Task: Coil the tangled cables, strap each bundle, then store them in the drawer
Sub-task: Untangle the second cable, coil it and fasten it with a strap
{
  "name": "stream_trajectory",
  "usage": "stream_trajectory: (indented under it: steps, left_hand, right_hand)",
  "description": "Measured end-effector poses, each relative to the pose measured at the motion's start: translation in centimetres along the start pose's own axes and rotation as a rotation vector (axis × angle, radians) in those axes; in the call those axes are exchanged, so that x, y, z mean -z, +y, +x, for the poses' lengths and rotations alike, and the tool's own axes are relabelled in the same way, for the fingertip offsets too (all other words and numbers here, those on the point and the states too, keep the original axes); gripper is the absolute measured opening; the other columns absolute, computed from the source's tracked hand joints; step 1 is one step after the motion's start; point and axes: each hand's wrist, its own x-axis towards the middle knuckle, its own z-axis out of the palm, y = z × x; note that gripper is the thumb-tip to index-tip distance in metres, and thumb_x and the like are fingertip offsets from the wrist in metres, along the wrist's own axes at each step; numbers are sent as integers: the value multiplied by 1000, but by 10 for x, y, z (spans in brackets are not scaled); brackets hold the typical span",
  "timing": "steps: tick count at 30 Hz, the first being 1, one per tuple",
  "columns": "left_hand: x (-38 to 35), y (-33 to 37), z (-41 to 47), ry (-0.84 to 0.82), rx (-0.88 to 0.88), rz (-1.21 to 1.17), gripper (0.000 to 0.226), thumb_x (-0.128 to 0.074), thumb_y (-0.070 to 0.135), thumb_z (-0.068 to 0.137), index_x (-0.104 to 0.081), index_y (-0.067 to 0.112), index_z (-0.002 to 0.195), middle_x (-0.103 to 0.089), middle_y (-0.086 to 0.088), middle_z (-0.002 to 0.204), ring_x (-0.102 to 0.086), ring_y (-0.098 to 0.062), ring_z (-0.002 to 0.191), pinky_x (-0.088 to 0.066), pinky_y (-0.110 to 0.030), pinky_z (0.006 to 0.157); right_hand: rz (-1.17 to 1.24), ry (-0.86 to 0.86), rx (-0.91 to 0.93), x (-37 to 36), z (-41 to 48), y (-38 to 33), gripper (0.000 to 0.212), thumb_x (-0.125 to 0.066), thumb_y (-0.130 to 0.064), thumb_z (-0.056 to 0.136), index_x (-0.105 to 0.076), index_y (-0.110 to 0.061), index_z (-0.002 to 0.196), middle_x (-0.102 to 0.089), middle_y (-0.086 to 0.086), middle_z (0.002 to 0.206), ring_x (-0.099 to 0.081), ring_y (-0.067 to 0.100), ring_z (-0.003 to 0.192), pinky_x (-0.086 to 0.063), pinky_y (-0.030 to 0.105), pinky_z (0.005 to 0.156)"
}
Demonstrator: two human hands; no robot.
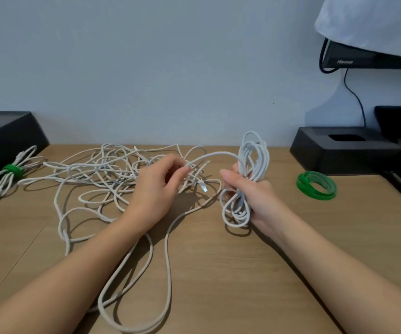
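A: Tangle of white cables (pixel 103 172), position?
B: Spread loose on the wooden tabletop (pixel 218 273). Long loops run out from the tangle toward the near edge.
A: Right hand (pixel 250 191)?
B: Just right of the tangle, raised off the wood. Fingers are curled tight round a partly wound coil (pixel 252 153), with loops sticking out above and below the fist.
A: Left hand (pixel 156 186)?
B: Over the tangle's right part. Thumb and fingertips pinch a single strand (pixel 209 156), which arcs from the tangle across to the coil.
A: Any connector visible?
B: One white plug (pixel 204 188) at the tangle's right edge, low between the two hands.
A: Finished bundles?
B: One strapped bundle (pixel 4 179), well left of the tangle, lying flat. A green strap (pixel 14 170) is cinched round its middle. A black box (pixel 6 133) sits left of the tangle too, just behind that bundle.
A: Spare strapping?
B: A roll of green strap tape (pixel 316 185), well right of the tangle, flat on the wood. A black stand (pixel 339 150) is behind the roll.
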Motion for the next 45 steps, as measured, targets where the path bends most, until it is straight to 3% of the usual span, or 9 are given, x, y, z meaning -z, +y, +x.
stream_trajectory:
  steps: [4,8,11,17,24,27,32,37,45]
  left_hand:
    - [-2,14,0,-6,121,-157,11,-65,22,92,-66,14,84,-60,-4,66,-53,-10,56,-45,-24,55]
    - [4,22,4,-91,533,-916,11,-63,16,86,-59,8,81,-55,-7,68,-56,-14,59,-52,-23,60]
    - [8,23,6,-102,588,-1218,11,-55,19,84,-57,9,80,-55,-1,64,-58,-12,61,-52,-23,63]
    - [5,23,3,-51,484,-1090,15,-61,15,86,-63,7,98,-59,1,73,-55,-10,67,-48,-19,61]
    - [7,26,4,-32,342,-902,17,-47,9,97,-60,8,86,-61,2,57,-63,-20,78,-49,-30,84]
    - [8,25,1,-27,208,-674,15,-48,10,99,-57,7,87,-51,5,50,-50,-20,54,-51,-28,69]
    - [5,10,-4,-110,-81,0,13,-46,22,101,-56,15,96,-53,2,63,-47,-13,55,-33,-21,50]
    - [5,0,-1,-105,-14,41,16,-42,30,102,-51,19,96,-55,2,64,-51,-10,57,-41,-29,57]
    - [-3,13,-4,-65,-42,-3,20,-52,20,100,-64,16,84,-54,2,56,-49,-15,54,-36,-27,53]
  right_hand:
    - [87,-121,-37,-4,-1,0,40,-55,-27,97,-56,-7,62,-67,14,71,-67,20,65,-56,31,62]
    - [334,-290,-34,-5,-1,-3,30,-45,-26,98,-49,-11,72,-45,1,54,-53,15,51,-55,33,65]
    - [480,-366,-52,-8,-1,-5,27,-44,-29,96,-49,-14,74,-40,-2,55,-46,13,49,-51,27,55]
    - [595,-369,-61,-4,-2,-8,33,-44,-31,97,-51,-15,69,-40,-3,53,-38,10,46,-34,20,46]
    - [663,-296,-59,-7,-3,-12,32,-44,-33,95,-48,-15,68,-36,-4,53,-35,10,46,-42,22,47]
    - [680,-247,-44,-8,-4,-14,31,-45,-32,94,-46,-15,68,-37,-3,54,-37,10,47,-45,23,49]
    - [642,-117,-17,-5,-5,-16,36,-48,-35,95,-58,-14,68,-69,5,81,-69,19,77,-58,33,72]
    - [672,-80,18,-5,-4,-20,32,-40,-34,101,-52,-14,80,-73,13,105,-69,26,107,-56,37,89]
    - [311,-66,79,-18,-9,-7,38,-49,-35,92,-79,-11,89,-75,10,104,-70,25,102,-55,40,93]
